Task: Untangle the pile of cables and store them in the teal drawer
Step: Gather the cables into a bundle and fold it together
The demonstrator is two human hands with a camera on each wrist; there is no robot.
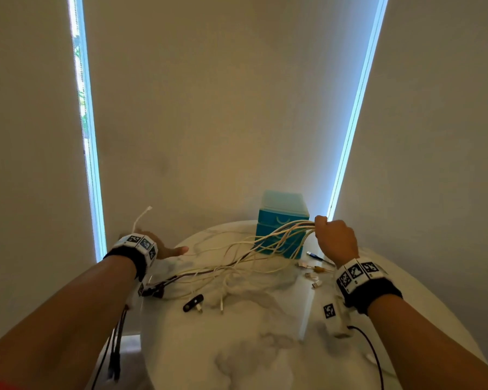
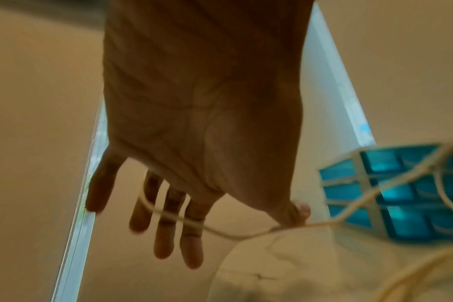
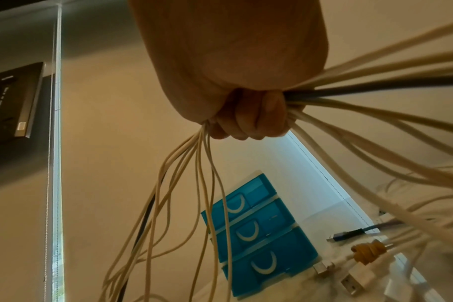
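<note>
Marble worktop (image 1: 237, 347): right hand (image 1: 335, 239) fists limp, light cables (image 1: 265, 243) mid-length; left hand (image 2: 202, 122) fingers (image 2: 166, 235) spread, one white cable (image 2: 220, 232) draped across. Teal drawer (image 1: 282, 223) closed.

Mostly cream-white thin cables (image 1: 268, 243), one strand black, spread over a white grey-veined marble tabletop (image 1: 245, 347). The small plastic drawer unit (image 1: 282, 220) at the far side is teal with pale crescent handles. An orange coiled tie (image 3: 367, 252) lies right.

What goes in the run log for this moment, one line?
right hand: grips bunch of white cables, raised | left hand: fingers spread, one white cable across them | teal plastic drawer unit: drawers closed
</note>
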